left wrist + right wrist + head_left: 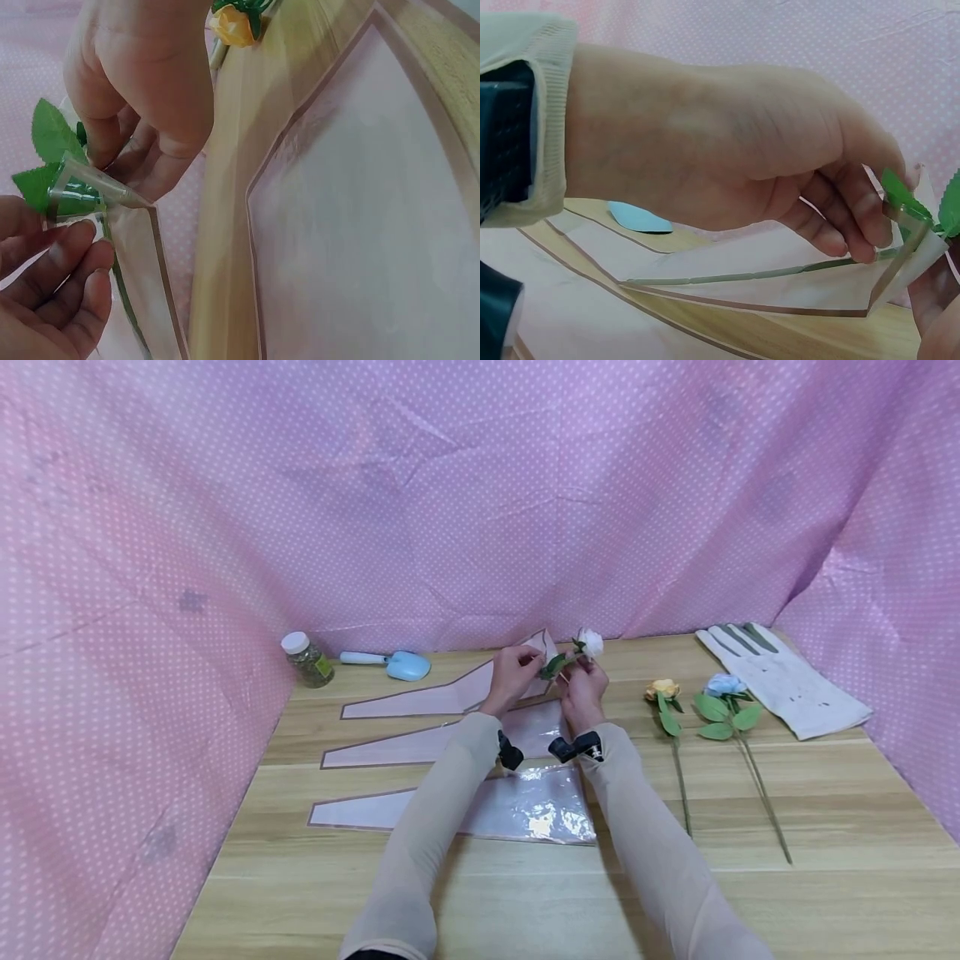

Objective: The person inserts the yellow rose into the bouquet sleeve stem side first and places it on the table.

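An artificial white rose (591,643) leans at the far side of the table, its green stem (735,277) running inside a clear flower sleeve (810,300) with a brown border. Leaves (49,135) stick out at the sleeve's mouth, and one is partly covered by the film. My left hand (512,677) pinches the sleeve near its mouth. Just below the bloom, my right hand (585,692) holds the rose with curled fingers, partly hidden behind the sleeve's edge in the left wrist view.
Two more sleeves (352,814) lie nearer, under my forearms. A yellow rose (663,689), a blue rose (725,685) and white gloves (795,685) are on the right. At the back left are a light-blue trowel (407,666) and a lidded jar (309,662). A pink dotted curtain (480,510) borders the table.
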Tool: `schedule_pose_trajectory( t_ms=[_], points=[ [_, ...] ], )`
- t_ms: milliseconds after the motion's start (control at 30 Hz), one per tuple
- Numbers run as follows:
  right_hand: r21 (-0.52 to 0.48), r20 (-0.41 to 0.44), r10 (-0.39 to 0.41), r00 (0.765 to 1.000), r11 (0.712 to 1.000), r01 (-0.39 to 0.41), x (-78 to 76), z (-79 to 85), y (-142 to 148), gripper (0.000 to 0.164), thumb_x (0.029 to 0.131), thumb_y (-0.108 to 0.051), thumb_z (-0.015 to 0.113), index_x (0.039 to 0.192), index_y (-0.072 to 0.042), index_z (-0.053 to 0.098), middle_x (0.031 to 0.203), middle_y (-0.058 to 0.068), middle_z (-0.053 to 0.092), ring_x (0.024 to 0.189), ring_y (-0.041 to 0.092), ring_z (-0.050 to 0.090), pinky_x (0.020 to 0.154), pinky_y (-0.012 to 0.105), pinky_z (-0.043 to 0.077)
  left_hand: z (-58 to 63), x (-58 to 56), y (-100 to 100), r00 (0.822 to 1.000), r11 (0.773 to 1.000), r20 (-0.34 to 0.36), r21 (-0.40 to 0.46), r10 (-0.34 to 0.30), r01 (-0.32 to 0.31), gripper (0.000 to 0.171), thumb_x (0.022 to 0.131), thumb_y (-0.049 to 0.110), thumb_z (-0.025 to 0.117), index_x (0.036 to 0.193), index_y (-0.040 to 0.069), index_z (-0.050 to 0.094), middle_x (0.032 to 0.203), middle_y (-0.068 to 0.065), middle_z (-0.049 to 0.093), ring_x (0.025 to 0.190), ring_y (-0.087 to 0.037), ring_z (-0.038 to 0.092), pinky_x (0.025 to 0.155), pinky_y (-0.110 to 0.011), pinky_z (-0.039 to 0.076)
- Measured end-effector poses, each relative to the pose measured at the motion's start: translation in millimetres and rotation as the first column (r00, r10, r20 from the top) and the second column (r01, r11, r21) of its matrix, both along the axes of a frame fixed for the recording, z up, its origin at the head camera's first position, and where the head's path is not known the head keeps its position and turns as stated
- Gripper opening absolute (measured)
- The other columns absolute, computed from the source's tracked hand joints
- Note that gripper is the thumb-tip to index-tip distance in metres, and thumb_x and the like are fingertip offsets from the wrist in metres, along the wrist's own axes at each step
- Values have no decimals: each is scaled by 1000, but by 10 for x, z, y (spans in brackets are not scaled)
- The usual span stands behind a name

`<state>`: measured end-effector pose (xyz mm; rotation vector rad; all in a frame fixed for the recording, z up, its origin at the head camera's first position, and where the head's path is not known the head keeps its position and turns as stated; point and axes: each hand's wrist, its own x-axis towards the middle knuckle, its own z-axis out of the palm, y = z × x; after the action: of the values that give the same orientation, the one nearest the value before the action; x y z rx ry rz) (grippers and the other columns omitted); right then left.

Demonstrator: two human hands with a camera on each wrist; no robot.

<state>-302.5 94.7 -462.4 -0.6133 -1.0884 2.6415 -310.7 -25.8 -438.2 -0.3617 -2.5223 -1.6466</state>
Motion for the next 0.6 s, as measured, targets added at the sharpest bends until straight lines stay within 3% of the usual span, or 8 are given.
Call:
schedule_pose_trajectory(
  t_ms=[133,233,333,433,500,600],
  points=[
    [-16,-6,4,1000,1000,-4,3,-1,15,22,96,5,56,86,-14,63,85,-2,64,70,7,67,68,23,60,-14,-14,-43,999,999,43,46,5,-7,25,98,20,61,101,0,76,81,-10,69,68,-6,57,58,-15,44],
    [-32,-9,8,1000,999,-8,4,-4,26,21,96,5,54,91,-13,63,87,-2,66,74,8,68,73,24,61,-23,-37,-120,999,999,17,40,31,-32,28,99,23,60,102,-1,75,83,-12,70,74,-15,61,63,-21,47],
    [-39,-13,5,1000,999,-5,7,-5,34,15,97,4,55,99,-8,62,88,-1,66,75,8,69,75,25,61,-34,-61,-228,1000,1000,5,10,17,-17,33,97,25,60,114,-1,71,106,-18,71,100,-26,65,85,-33,53],
    [-35,-17,-1,1000,999,1,9,-7,36,13,97,4,55,105,-4,60,86,-1,67,72,7,69,73,25,61,-52,-83,-350,997,996,55,-67,-59,62,56,91,29,64,140,4,54,144,-17,54,136,-32,48,113,-50,41],
    [-29,-23,-3,1000,1000,2,8,-10,40,13,97,4,55,108,-2,59,82,-3,67,70,6,68,71,25,61,-69,-103,-419,988,975,90,-173,-127,141,79,86,35,70,153,10,37,160,-13,36,150,-32,30,122,-56,25],
    [-12,-26,0,1000,1000,-1,5,-15,44,14,97,3,56,109,-1,59,78,-5,66,68,5,68,69,24,61,-112,-137,-483,972,899,113,-371,-206,234,108,78,44,79,161,18,16,169,-6,17,157,-29,14,125,-60,14]
  ],
)
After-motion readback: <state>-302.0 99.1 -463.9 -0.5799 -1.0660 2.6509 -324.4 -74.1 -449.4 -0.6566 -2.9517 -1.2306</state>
